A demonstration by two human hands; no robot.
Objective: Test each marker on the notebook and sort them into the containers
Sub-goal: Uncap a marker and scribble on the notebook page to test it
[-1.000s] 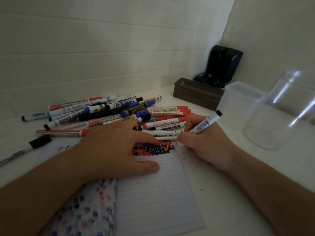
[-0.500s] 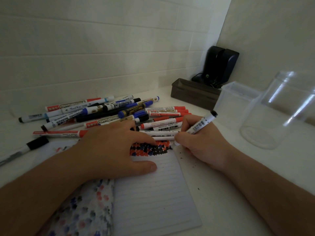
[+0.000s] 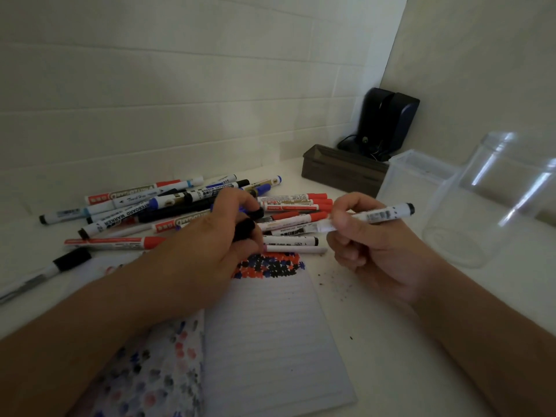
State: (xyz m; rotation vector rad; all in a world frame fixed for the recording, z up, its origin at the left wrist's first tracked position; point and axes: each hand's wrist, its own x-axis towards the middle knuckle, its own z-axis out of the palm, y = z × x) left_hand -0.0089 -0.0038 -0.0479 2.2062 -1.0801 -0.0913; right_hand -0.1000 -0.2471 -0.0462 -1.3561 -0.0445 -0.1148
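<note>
My right hand (image 3: 373, 257) grips a white marker (image 3: 382, 216) with a black end, held level above the table, its tip pointing left. My left hand (image 3: 207, 248) is raised over the notebook's top edge and pinches a black cap (image 3: 245, 229) a short way from that tip. The open lined notebook (image 3: 270, 332) lies below, with red, blue and black test dots (image 3: 270, 266) across its top. A pile of red, blue and black markers (image 3: 168, 209) lies behind the hands. A clear jar (image 3: 493, 206) and a clear square container (image 3: 412, 182) stand at the right.
A dark brown box (image 3: 340, 173) and a black device (image 3: 388, 121) sit in the far corner by the wall. One black-capped marker (image 3: 45, 273) lies apart at the left. Dark crumbs (image 3: 334, 281) speckle the table right of the notebook.
My right hand lifted the marker off the page and turned it level. My left hand left the notebook, rose and now holds a black cap near the tip.
</note>
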